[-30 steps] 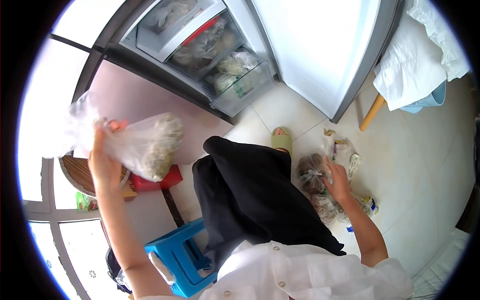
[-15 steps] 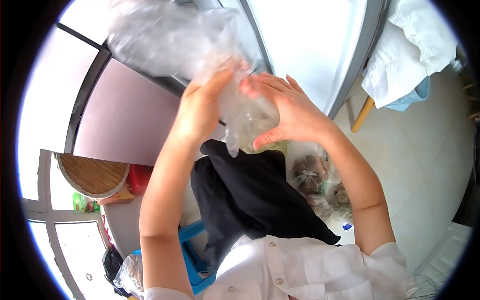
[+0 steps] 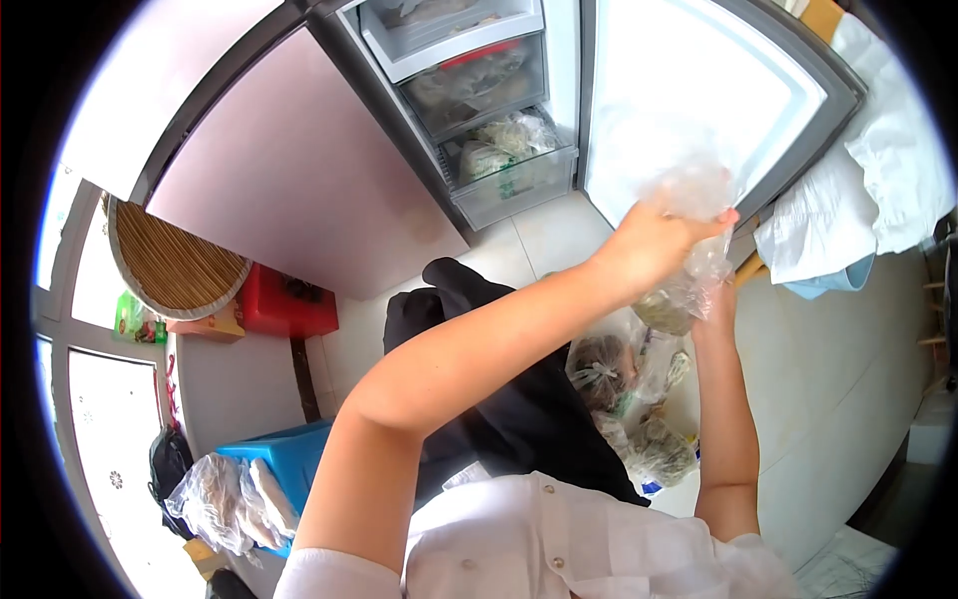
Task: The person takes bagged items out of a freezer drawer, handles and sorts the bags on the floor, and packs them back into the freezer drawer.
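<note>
A clear plastic bag (image 3: 707, 262) with greenish contents in its lower part hangs before me at the right, near the refrigerator door. My left hand (image 3: 654, 245) reaches across my body, its fingers closed around the bag's gathered upper part. Against the bag's lower right side is my right hand (image 3: 715, 307), gripping it; most of its fingers are hidden behind the plastic. Below, several filled plastic bags (image 3: 604, 371) lie on the floor beside my right leg.
A refrigerator door (image 3: 699, 110) stands open. Inside, a lower drawer (image 3: 524, 190) holds bagged food and is pulled out. At left are a blue stool (image 3: 299, 464) with a bag on it, a red box (image 3: 289, 304) and a round woven tray (image 3: 175, 260). White cloth (image 3: 818, 225) hangs at right.
Both hands and the plastic bag have swung from the upper middle to the right. My view has turned, bringing the refrigerator drawers into sight. The right hand's spread fingers are now mostly hidden.
</note>
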The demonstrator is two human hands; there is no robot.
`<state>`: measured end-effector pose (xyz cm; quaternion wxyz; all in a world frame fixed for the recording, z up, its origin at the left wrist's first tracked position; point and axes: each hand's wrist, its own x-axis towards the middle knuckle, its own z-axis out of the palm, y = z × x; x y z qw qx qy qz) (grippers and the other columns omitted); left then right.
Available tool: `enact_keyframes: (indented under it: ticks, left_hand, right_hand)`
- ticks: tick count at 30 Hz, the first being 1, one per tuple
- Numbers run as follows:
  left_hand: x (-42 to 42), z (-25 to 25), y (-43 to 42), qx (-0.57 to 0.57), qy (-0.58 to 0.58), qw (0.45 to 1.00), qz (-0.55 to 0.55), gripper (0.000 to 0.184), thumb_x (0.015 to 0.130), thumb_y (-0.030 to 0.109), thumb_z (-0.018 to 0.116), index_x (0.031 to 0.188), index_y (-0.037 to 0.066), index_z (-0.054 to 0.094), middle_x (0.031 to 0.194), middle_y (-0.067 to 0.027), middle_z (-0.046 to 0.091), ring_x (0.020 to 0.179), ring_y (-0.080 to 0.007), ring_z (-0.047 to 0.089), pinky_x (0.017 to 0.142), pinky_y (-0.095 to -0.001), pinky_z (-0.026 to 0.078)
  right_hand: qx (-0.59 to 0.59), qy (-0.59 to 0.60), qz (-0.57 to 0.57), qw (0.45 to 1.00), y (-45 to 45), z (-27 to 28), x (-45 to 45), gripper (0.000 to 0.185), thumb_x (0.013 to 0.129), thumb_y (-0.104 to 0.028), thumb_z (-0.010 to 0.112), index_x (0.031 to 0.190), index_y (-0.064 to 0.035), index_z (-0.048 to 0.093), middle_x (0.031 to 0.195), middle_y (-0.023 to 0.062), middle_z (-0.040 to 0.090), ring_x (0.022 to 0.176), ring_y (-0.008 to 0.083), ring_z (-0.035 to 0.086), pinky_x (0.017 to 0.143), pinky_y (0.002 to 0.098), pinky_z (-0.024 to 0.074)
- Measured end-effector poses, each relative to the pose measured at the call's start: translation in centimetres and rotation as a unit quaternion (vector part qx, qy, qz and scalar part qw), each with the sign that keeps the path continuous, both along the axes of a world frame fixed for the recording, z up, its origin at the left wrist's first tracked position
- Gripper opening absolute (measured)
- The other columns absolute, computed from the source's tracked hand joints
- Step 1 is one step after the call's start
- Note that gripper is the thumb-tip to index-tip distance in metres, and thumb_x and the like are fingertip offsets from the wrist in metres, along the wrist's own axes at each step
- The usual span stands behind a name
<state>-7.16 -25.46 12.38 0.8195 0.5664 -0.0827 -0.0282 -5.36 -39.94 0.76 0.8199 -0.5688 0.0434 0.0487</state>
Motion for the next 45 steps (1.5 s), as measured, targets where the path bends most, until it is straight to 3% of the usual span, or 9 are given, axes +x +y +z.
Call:
enact_keyframes:
  ticks: [6,13,16,22,26,29,32,40,45]
  left_hand:
    - [0.3,-3.2,5.4,0.044,0.046,0.998,0.015,0.041,0.081,0.026,0.070,0.115,0.005,0.059,0.110,-0.0050,0.064,0.105,-0.0157,0.056,0.091,-0.0321,0.042]
    - [3.5,-7.6,9.4,0.067,0.118,0.986,0.093,0.024,0.080,0.014,0.071,0.101,0.007,0.061,0.097,-0.0022,0.065,0.089,-0.0145,0.059,0.076,-0.0302,0.046]
    - [3.4,-10.8,8.8,-0.017,0.157,0.981,0.115,0.016,0.082,0.007,0.067,0.096,0.009,0.058,0.100,-0.0023,0.062,0.092,-0.0153,0.059,0.078,-0.0311,0.047]
    - [1.9,-12.6,7.7,-0.139,0.202,0.965,0.087,0.021,0.084,0.008,0.061,0.105,0.010,0.056,0.111,-0.0010,0.059,0.105,-0.0149,0.055,0.087,-0.0347,0.045]
    - [2.4,-12.8,10.2,-0.261,0.240,0.935,0.015,0.059,0.083,0.034,0.067,0.130,0.006,0.046,0.133,-0.0109,0.048,0.124,-0.0258,0.044,0.096,-0.0433,0.040]
    - [2.7,-11.0,10.9,-0.078,0.211,0.970,-0.090,0.094,0.075,0.053,0.071,0.142,0.001,0.030,0.146,-0.0151,0.032,0.134,-0.0296,0.031,0.101,-0.0464,0.037]
    - [3.5,-10.0,11.3,0.017,0.210,0.976,-0.056,0.128,0.067,0.061,0.076,0.146,-0.004,-0.001,0.151,-0.0214,0.017,0.136,-0.0362,0.028,0.106,-0.0516,0.031]
    - [7.3,-12.0,16.0,-0.159,0.135,0.972,0.110,0.126,0.065,0.017,0.084,0.147,0.007,-0.011,0.135,-0.0166,0.043,0.123,-0.0256,0.046,0.102,-0.0372,0.040]
    - [7.8,-12.1,18.2,-0.209,0.169,0.954,0.132,0.092,0.066,0.015,0.075,0.141,0.016,0.021,0.120,-0.0095,0.052,0.111,-0.0215,0.051,0.089,-0.0381,0.044]
  right_hand:
    - [0.007,0.048,-0.006,0.999,-1.3,0.0,2.5,0.034,0.085,-0.003,0.044,0.113,0.0059,0.060,0.105,0.0122,0.066,0.092,0.0198,0.063,0.083,0.0318,0.0500]
    - [0.091,0.125,0.184,0.971,-0.7,0.2,3.2,0.024,0.087,-0.010,0.058,0.107,0.0034,0.062,0.099,0.0100,0.067,0.081,0.0168,0.065,0.075,0.0307,0.0533]
    - [0.190,0.221,0.123,0.949,2.3,5.2,0.8,0.024,0.089,-0.014,0.059,0.106,0.0025,0.062,0.099,0.0115,0.067,0.082,0.0179,0.066,0.077,0.0323,0.0545]
    - [0.131,0.209,-0.039,0.968,5.1,4.6,4.6,0.030,0.096,-0.014,0.036,0.111,0.0045,0.054,0.104,0.0150,0.062,0.090,0.0239,0.065,0.077,0.0400,0.0556]
    - [0.111,0.210,-0.061,0.969,7.1,3.9,6.6,0.031,0.096,-0.015,0.036,0.114,0.0058,0.052,0.109,0.0168,0.060,0.093,0.0258,0.064,0.079,0.0437,0.0549]
    - [0.139,0.195,-0.036,0.970,8.5,3.5,8.0,0.030,0.099,-0.017,0.038,0.115,0.0044,0.052,0.110,0.0159,0.059,0.096,0.0269,0.062,0.084,0.0427,0.0519]
    - [0.165,0.111,-0.068,0.978,10.3,2.1,9.7,0.036,0.099,-0.025,0.046,0.120,0.0032,0.052,0.116,0.0108,0.059,0.108,0.0241,0.057,0.093,0.0404,0.0464]
    - [0.076,-0.045,0.072,0.993,18.6,3.3,9.3,0.039,0.096,-0.019,0.051,0.128,0.0031,0.049,0.126,0.0119,0.055,0.119,0.0232,0.049,0.104,0.0393,0.0352]
    - [0.017,0.001,0.150,0.989,19.1,3.4,12.8,0.042,0.087,-0.010,0.056,0.127,0.0037,0.049,0.124,0.0120,0.055,0.117,0.0226,0.049,0.101,0.0377,0.0366]
